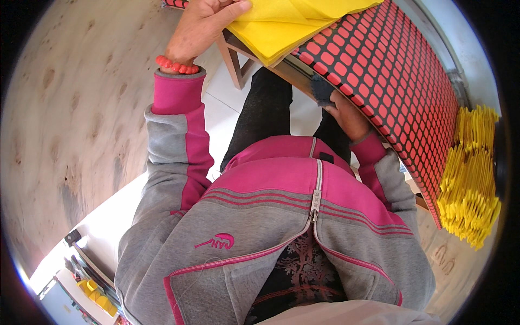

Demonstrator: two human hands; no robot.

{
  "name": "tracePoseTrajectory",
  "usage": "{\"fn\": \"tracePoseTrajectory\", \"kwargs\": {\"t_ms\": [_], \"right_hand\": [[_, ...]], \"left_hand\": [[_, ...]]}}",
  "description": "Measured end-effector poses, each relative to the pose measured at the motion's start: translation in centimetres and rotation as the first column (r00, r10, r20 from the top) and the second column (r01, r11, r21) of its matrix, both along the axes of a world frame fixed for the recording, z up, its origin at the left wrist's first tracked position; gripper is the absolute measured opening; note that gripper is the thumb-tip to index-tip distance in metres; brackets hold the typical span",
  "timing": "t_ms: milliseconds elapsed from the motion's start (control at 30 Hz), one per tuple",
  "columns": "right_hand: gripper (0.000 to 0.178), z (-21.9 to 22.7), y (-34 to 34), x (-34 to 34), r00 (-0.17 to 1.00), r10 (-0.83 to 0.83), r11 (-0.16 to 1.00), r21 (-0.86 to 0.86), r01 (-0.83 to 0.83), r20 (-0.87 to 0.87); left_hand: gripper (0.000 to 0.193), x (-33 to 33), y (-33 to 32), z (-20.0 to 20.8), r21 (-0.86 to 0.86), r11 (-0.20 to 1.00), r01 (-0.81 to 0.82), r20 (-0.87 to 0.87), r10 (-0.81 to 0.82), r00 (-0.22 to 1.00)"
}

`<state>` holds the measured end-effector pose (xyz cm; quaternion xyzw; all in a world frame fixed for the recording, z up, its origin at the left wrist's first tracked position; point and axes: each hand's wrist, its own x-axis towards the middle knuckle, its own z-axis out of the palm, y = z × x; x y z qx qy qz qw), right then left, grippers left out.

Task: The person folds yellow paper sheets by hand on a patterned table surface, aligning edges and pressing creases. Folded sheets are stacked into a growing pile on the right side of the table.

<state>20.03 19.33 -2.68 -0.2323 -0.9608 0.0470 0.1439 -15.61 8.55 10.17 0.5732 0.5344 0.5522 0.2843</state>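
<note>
My left hand (pixel 208 21) is at the top, its thumb and fingers closed on the edge of a yellow sheet (pixel 303 16) of cloth-like material. Several layers of it lie stacked, with one corner hanging past the table's edge. Low beside my legs, my right hand (pixel 346 114) reaches under the edge of the red-and-black patterned table cover (pixel 379 70). A dark blue-grey cloth (pixel 322 89) is right at its fingers. Those fingers are mostly hidden, so their grip does not show.
A thick bundle of folded yellow pieces (pixel 471 173) stands at the far right, beside the table cover. A wooden leg (pixel 234 67) supports the table near my left hand. At left spreads a pale wood-grain surface (pixel 81 119). Small yellow items (pixel 97 298) sit at the lower left.
</note>
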Motion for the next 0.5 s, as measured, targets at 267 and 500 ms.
{"fn": "tracePoseTrajectory", "kwargs": {"t_ms": [267,500], "right_hand": [[0.025,10.6,-4.8,-4.1,0.914,0.324,0.928,-0.104,-0.357,-0.245],[0.017,14.9,-2.2,-11.6,0.782,0.471,0.879,0.285,-0.382,-0.409]], "left_hand": [[0.014,-0.2,0.3,-0.7,0.018,1.000,-0.021,0.027,0.021,0.999],[0.008,-0.5,0.7,-1.5,0.026,0.999,-0.030,0.111,0.027,0.993]]}}
